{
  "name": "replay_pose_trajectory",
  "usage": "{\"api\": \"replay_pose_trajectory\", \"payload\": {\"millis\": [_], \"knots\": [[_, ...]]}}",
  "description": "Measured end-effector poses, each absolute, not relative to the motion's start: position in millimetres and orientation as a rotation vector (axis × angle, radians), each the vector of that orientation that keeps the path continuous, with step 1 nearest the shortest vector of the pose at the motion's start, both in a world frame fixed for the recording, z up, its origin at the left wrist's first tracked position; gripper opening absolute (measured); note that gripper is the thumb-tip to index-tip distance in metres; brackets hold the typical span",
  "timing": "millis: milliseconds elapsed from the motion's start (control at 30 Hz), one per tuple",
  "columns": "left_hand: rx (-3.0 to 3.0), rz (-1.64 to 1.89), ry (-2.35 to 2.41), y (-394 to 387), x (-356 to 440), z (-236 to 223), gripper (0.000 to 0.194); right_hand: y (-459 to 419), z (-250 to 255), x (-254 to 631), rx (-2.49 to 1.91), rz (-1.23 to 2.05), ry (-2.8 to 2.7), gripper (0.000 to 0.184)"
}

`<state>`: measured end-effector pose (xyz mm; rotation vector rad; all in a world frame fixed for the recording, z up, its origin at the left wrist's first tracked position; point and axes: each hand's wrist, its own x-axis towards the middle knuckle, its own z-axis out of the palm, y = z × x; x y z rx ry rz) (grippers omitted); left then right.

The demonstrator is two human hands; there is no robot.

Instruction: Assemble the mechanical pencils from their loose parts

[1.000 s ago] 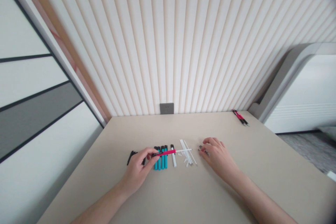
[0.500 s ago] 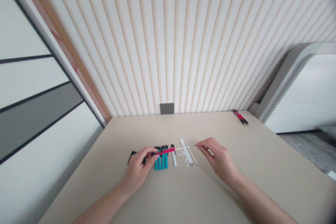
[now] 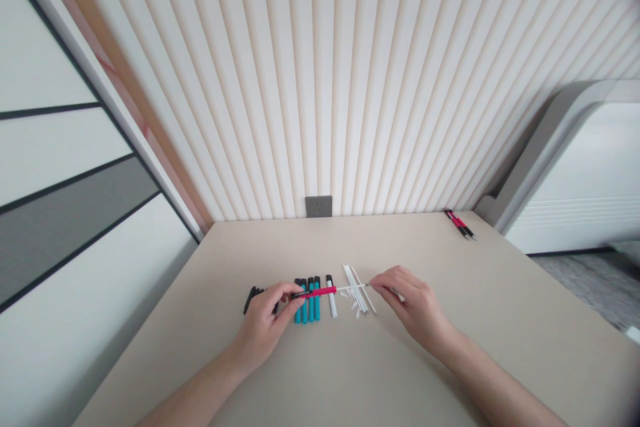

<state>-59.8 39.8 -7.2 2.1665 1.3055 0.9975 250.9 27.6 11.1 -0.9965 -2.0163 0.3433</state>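
Above the pale beige tabletop (image 3: 320, 373), our left hand (image 3: 261, 321) pinches a slim red-and-black pen barrel (image 3: 323, 291), a thin white refill (image 3: 345, 288) protruding. Our right hand (image 3: 417, 300) pinches a tiny dark tip (image 3: 368, 285) at its end; we judge this alignment calls for steadiness.

dark wall socket (image 3: 319, 207), white fluted wall (image 3: 340, 80), grey patterned floor (image 3: 580, 280)

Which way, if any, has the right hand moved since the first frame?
Yes, slightly left: the right hand's fingertips now sit less far right of the socket.
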Motion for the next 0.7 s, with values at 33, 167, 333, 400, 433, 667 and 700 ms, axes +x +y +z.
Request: {"api": "replay_pose_trajectory", "payload": {"millis": [33, 167, 333, 400, 433, 667, 700], "knots": [[2.178, 1.001, 1.294, 40, -60, -8, 0.015, 27, 11, 250, -0.981, 0.351, -2.025, 0.014], [2.255, 0.999, 1.201, 39, -59, -7, 0.012, 24, 11, 243, -0.944, 0.386, -2.021, 0.014], [2.365, 0.998, 1.092, 38, -58, -3, 0.010, 18, 8, 235, -0.987, 0.463, -1.995, 0.020], [2.391, 1.004, 1.037, 37, -59, -3, 0.009, 17, 6, 235, -1.023, 0.496, -1.965, 0.025], [2.403, 1.004, 1.012, 37, -60, -4, 0.009, 17, 5, 236, -1.037, 0.510, -1.954, 0.026], [2.442, 0.958, 1.055, 38, -56, -6, 0.015, 17, 6, 237, -1.072, 0.556, -2.032, 0.024], [2.440, 0.953, 1.060, 39, -56, -5, 0.014, 17, 6, 236, -1.077, 0.556, -2.047, 0.024]]}}
